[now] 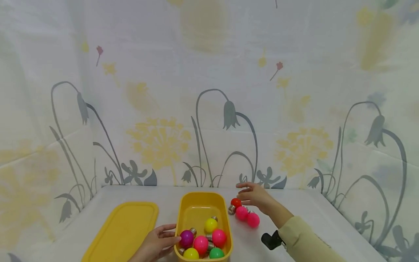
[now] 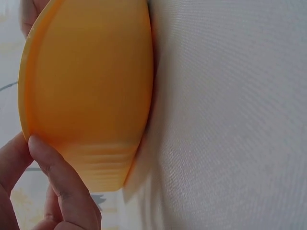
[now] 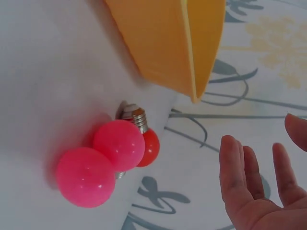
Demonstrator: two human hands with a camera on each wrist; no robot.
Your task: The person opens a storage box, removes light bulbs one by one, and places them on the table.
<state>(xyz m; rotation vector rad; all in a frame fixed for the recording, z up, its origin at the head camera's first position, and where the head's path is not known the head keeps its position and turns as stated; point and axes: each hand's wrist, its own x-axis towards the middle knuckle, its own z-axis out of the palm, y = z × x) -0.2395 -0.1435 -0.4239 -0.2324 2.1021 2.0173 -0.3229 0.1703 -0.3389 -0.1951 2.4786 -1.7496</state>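
- A person's left hand [image 1: 160, 242] steadies a yellow box [image 1: 200, 201], thumb and fingers pinching its rim; that firm hold looks worth keeping so the box does not slide.
- The right hand [image 1: 256, 198], fingers loosely extended and holding nothing, hangs above the table [image 1: 311, 233] near three loose bulbs.
- Just right of the box, a red bulb [image 1: 235, 202] and two pink bulbs [image 3: 86, 177] lie clustered on their sides.
- Their round, glossy tops probably roll easily, so a light fingertip pinch on one at a time seems wisest, leaving its neighbours undisturbed.
- Inside the box, a purple bulb [image 1: 186, 238], a green bulb [image 1: 216, 253] and others crowd the near end; any bulb added is best lowered gently toward the roomier far end.
- A yellow lid [image 1: 124, 229] lies flat at left.
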